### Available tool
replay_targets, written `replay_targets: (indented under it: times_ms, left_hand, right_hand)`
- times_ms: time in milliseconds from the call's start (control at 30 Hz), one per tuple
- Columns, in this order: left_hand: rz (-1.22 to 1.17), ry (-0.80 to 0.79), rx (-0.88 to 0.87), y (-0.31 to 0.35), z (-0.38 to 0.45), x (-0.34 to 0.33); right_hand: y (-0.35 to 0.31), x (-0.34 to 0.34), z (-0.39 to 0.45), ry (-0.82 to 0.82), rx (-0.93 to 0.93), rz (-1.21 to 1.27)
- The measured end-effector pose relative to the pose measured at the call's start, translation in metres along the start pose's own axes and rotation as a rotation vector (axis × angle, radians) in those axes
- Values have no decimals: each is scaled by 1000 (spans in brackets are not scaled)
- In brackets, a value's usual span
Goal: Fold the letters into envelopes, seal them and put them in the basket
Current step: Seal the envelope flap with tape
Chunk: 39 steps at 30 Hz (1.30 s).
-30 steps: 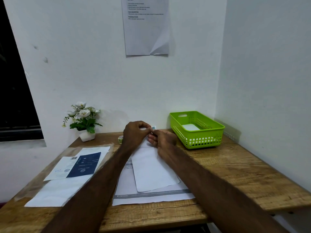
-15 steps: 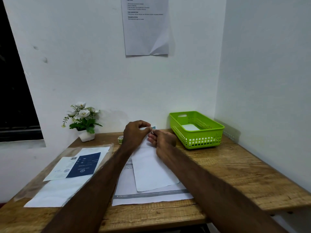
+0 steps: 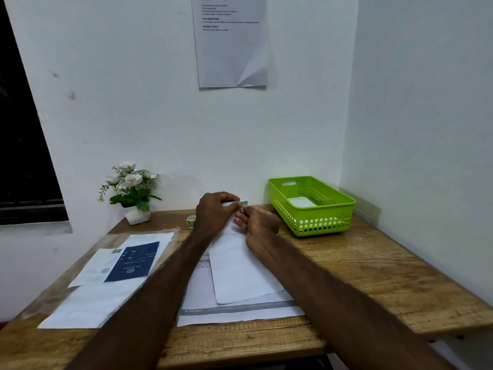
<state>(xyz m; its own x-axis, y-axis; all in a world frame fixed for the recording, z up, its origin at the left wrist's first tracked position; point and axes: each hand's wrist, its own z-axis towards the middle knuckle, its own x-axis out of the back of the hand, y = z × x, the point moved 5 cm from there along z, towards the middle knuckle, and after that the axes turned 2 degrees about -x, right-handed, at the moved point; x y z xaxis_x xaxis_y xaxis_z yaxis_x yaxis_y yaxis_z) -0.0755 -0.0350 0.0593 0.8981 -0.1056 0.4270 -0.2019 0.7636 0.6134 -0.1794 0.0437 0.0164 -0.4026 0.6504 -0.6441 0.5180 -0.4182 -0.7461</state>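
At the far end of the white envelope (image 3: 240,268), both hands meet over its top edge: left hand (image 3: 214,213) with fingers curled, pinching a small piece, probably a sticker or tape tab (image 3: 243,203), right hand (image 3: 260,222) pinching the same spot from the other side. Too small to tell exactly what the piece is or whether it is stuck down yet. Envelope lies flat on the wooden table (image 3: 373,263), long axis running from near edge away toward the wall, slightly tilted left at the far end; it sits on top of a larger printed sheet (image 3: 240,311). Judgement: sealing step under way, so the flap end is right under the grip, nothing to reach for. Green basket (image 3: 312,206) stands to the right and slightly beyond the hands, near the right hand, so the right hand is the nearer one for the drop; something white already lies inside it. Path between envelope and basket is bare tabletop. Small tape roll (image 3: 191,220) sits just left of the left wrist. Plastic sleeve with papers (image 3: 114,271) lies well to the left, flower pot (image 3: 133,193) at the back left, a notice sheet (image 3: 232,41) on the wall.
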Motion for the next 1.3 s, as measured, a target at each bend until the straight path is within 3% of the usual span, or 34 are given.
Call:
replay_targets:
  times_ms: [867,933,1100,1167,1300]
  left_hand:
    - [83,2,31,5,6,9]
    - [67,-7,45,3,6,9]
    - [-30,-51,88,0,7,9]
    - [-70,-64,92,0,6,9]
    - [-118,-56,82,4,5,10]
  right_hand:
    - [7,-2,3,-43,-27,-202]
    - [-1,-1,-1,-2,44,-257]
    - [-53,3,-19,265,548,-704]
    - [-60,1,-15,214,628,-803]
    - [-48,-2,9,-78,454,-858]
